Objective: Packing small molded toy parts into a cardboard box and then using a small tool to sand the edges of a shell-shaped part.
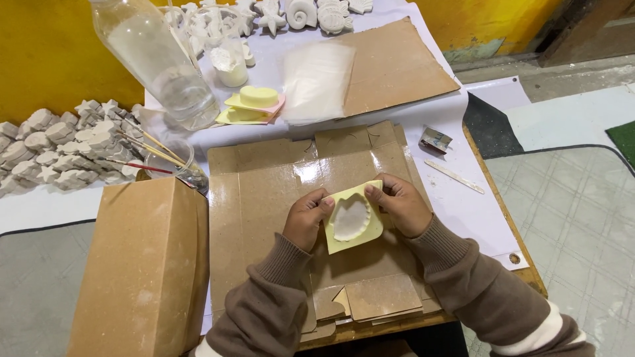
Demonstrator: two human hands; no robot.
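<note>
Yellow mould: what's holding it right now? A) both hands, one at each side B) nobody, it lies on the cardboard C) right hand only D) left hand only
A: the left hand and right hand each pinch an upper edge of the yellow mould, white filling facing up, above the flattened cardboard.

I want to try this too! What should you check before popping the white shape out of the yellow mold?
1. Both hands hold the mold: ok, left hand and right hand pinch the yellow mold at its top corners.
2. White filling sits inside the mold: ok.
3. Filling fully hard: cannot tell.
4. Flat cardboard lies under the hands: ok.
5. Glass bottle stands away from the hands: ok.
</note>
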